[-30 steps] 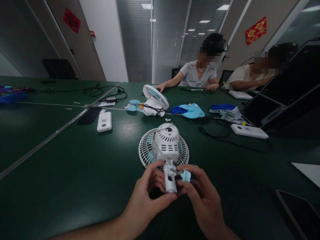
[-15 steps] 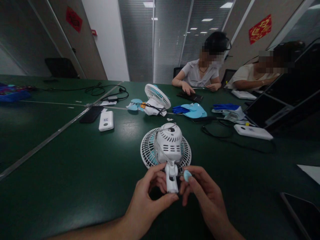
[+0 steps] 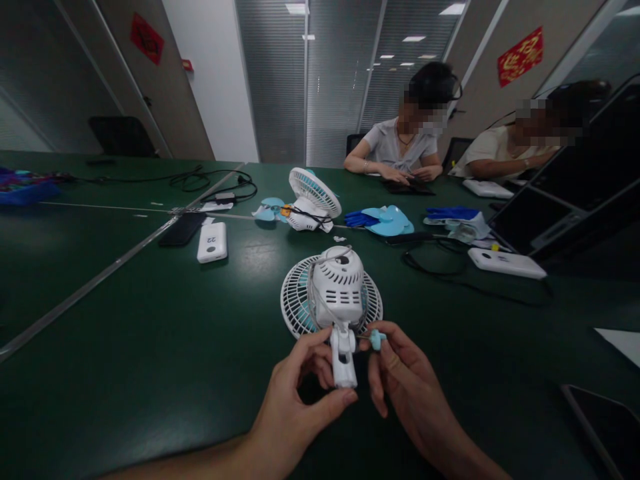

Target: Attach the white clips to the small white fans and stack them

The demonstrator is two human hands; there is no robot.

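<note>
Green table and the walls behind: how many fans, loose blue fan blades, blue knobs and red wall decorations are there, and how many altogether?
Electric fans: 2
Loose light-blue fan blades: 2
Light-blue knob, in the right hand: 1
Red wall decorations: 2
Total: 7

The white plastic fan with a round slatted grille (image 3: pixel 295 308) lay grille-down just beyond both hands, its vented motor housing (image 3: pixel 339 283) uppermost and pale blue blades showing through the bars. A thin grey cord (image 3: pixel 311 293) ran down the housing's side. The slotted white plastic neck (image 3: pixel 344 365) pointed back toward the wearer, gripped in the left hand (image 3: pixel 290 397). A small light-blue lobed knob with a thin metal shaft (image 3: pixel 377 339) sat between the right hand's (image 3: pixel 415 380) fingers, its shaft directed at the neck's joint; whether it entered was unclear.
</note>
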